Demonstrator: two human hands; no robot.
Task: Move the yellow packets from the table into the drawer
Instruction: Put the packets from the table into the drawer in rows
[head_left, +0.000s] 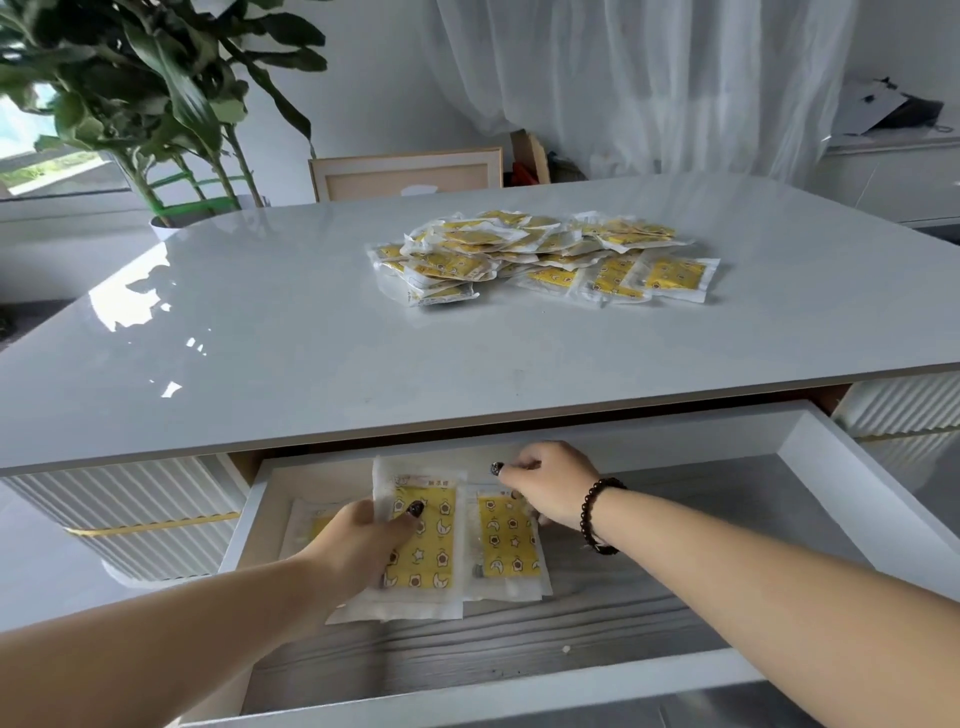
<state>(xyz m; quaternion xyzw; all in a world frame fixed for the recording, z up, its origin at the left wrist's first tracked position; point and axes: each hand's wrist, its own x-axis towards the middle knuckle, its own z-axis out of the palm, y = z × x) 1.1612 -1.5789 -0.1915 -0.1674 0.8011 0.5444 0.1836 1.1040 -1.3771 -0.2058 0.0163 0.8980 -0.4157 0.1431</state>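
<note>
A heap of several yellow packets lies on the white table toward the far right. Below the table's front edge the white drawer stands pulled out. My left hand grips a yellow packet by its left edge, thumb on its front, over the drawer's left part. Another yellow packet lies flat beside it in the drawer. My right hand hovers at that packet's top edge with fingers curled; whether it pinches the packet is unclear. A further packet shows under my left hand.
The drawer floor to the right of the packets is grey wood grain. A leafy plant stands at the table's far left. A chair back rises behind the table. White curtains hang at the back. A fluted white table base sits left of the drawer.
</note>
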